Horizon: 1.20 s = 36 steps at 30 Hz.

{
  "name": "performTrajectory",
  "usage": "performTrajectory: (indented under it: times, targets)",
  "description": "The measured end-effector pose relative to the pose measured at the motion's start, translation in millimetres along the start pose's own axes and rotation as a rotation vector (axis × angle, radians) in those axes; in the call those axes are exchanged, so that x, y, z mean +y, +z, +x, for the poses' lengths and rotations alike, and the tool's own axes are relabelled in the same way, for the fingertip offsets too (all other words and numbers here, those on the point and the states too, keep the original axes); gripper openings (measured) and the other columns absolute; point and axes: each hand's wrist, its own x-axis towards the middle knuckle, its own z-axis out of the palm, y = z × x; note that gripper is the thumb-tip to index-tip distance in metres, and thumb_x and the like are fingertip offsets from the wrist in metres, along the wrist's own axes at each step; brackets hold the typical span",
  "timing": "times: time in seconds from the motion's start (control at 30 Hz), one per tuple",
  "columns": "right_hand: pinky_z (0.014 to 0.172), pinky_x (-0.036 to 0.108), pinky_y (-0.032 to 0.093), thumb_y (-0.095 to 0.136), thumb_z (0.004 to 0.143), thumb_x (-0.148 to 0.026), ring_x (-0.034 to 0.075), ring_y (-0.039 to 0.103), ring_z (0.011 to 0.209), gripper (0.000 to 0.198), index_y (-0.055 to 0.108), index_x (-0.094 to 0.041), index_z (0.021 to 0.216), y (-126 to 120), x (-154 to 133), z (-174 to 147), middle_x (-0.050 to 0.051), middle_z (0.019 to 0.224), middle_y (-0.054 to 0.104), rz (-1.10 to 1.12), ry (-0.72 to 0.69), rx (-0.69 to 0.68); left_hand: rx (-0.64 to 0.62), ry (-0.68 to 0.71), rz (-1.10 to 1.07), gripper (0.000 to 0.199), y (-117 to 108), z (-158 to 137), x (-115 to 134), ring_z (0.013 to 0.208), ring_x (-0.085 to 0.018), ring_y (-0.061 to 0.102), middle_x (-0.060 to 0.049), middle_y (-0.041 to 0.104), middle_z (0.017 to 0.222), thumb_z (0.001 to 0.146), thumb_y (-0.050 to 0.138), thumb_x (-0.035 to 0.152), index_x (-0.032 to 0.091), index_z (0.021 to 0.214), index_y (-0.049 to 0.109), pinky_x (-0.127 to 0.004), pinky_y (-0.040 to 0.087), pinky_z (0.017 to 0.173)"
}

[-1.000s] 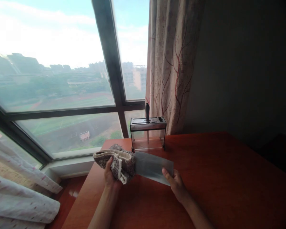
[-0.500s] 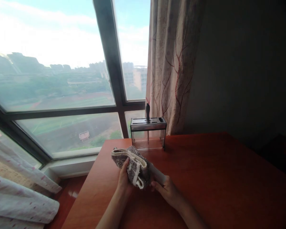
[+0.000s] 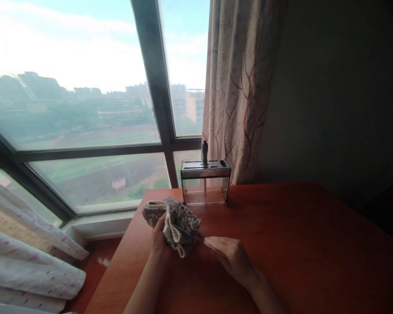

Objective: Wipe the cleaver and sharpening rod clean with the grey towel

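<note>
My left hand [image 3: 160,237] is closed around a folded, fuzzy grey-brown cloth [image 3: 183,218] with cream edging, thumb on the near side. A knife [image 3: 188,234] shows only as a thin dark edge running out of the cloth's fold toward my right hand. My right hand [image 3: 231,255] is closed at that end, to the right of the cloth; its fingers hide the handle. Both hands are above the reddish-brown table [image 3: 281,244].
Behind the cloth stands a clear-sided knife block [image 3: 205,171] with a dark top and one black handle [image 3: 205,151] upright in it. A window [image 3: 85,109] and a patterned curtain [image 3: 242,87] are beyond the table. Another curtain [image 3: 26,257] hangs at the lower left.
The cloth and my left hand have shifted left. The knife has turned from showing its broad grey side to nearly edge-on, and my right hand has rolled over with it, slightly rightward.
</note>
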Motion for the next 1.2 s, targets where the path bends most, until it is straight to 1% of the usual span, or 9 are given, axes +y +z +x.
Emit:
performTrajectory:
  times: [0.17,0.3,0.43,0.57,0.67,0.87,1.03,1.1,1.2]
  targets:
    - [0.088,0.028,0.054,0.048,0.095,-0.02,0.017,0.069,0.098,0.028,0.064,-0.024,0.119,-3,-5,4,0.005,0.11,0.073,-0.03,-0.011,0.046,0.024,0.09,-0.019,0.014,-6,8,9,0.063,-0.02,0.071,-0.006,0.075,0.068,0.082,0.056,0.017,0.013,0.08,0.069,-0.037,0.059,0.076]
    - [0.089,0.028,0.054,0.048,0.095,-0.019,0.017,0.068,0.101,0.029,0.064,-0.023,0.118,-4,-3,1,0.005,0.111,0.072,0.024,0.005,0.071,0.004,0.08,-0.009,0.016,-5,5,0,0.067,-0.02,0.071,-0.005,0.075,0.071,0.085,0.054,0.02,0.014,0.083,0.068,-0.035,0.058,0.077]
    - [0.09,0.027,0.053,0.048,0.095,-0.019,0.017,0.067,0.103,0.029,0.063,-0.024,0.119,0,2,-4,0.004,0.112,0.072,0.066,0.02,0.087,-0.065,-0.062,0.004,0.016,-1,-1,-16,0.077,-0.023,0.072,-0.006,0.075,0.075,0.085,0.054,0.022,0.014,0.089,0.068,-0.04,0.057,0.081]
    - [0.088,0.026,0.054,0.05,0.094,-0.019,0.016,0.068,0.1,0.028,0.062,-0.023,0.119,5,4,-5,0.003,0.109,0.072,0.06,0.033,0.111,-0.176,-0.226,-0.012,0.025,1,-5,-24,0.087,-0.028,0.071,-0.008,0.076,0.087,0.085,0.055,0.027,0.014,0.101,0.068,-0.047,0.054,0.086]
    - [0.089,0.026,0.054,0.05,0.094,-0.018,0.017,0.068,0.101,0.029,0.063,-0.023,0.119,5,2,-3,0.004,0.11,0.072,0.054,0.024,0.113,-0.162,-0.283,-0.004,0.031,2,-9,-20,0.087,-0.03,0.071,-0.01,0.076,0.088,0.087,0.052,0.032,0.012,0.107,0.067,-0.051,0.053,0.086]
    - [0.088,0.031,0.056,0.051,0.094,-0.019,0.019,0.068,0.1,0.031,0.062,-0.027,0.122,0,0,1,0.004,0.112,0.072,0.002,0.036,0.137,-0.109,-0.2,-0.009,0.031,4,-19,-8,0.075,-0.028,0.072,-0.009,0.077,0.082,0.088,0.054,0.027,0.013,0.112,0.067,-0.049,0.055,0.083]
    - [0.087,0.033,0.057,0.051,0.094,-0.02,0.02,0.069,0.099,0.032,0.062,-0.028,0.123,2,4,0,0.004,0.111,0.072,-0.041,0.046,0.172,-0.14,-0.219,-0.011,0.036,7,-25,-6,0.085,-0.03,0.072,-0.011,0.077,0.091,0.087,0.057,0.03,0.015,0.119,0.065,-0.05,0.052,0.089]
    - [0.087,0.033,0.058,0.051,0.094,-0.019,0.02,0.069,0.098,0.033,0.062,-0.028,0.123,3,6,0,0.004,0.111,0.072,-0.059,0.048,0.166,-0.13,-0.213,0.007,0.033,8,-25,-6,0.082,-0.029,0.072,-0.01,0.077,0.088,0.087,0.058,0.029,0.014,0.114,0.067,-0.047,0.052,0.089]
    - [0.086,0.032,0.057,0.052,0.094,-0.019,0.019,0.069,0.097,0.033,0.062,-0.027,0.124,3,7,-1,0.004,0.112,0.072,-0.063,0.052,0.152,-0.078,-0.18,0.07,0.021,10,-23,-6,0.069,-0.025,0.071,-0.008,0.076,0.076,0.084,0.06,0.024,0.011,0.098,0.071,-0.042,0.056,0.08]
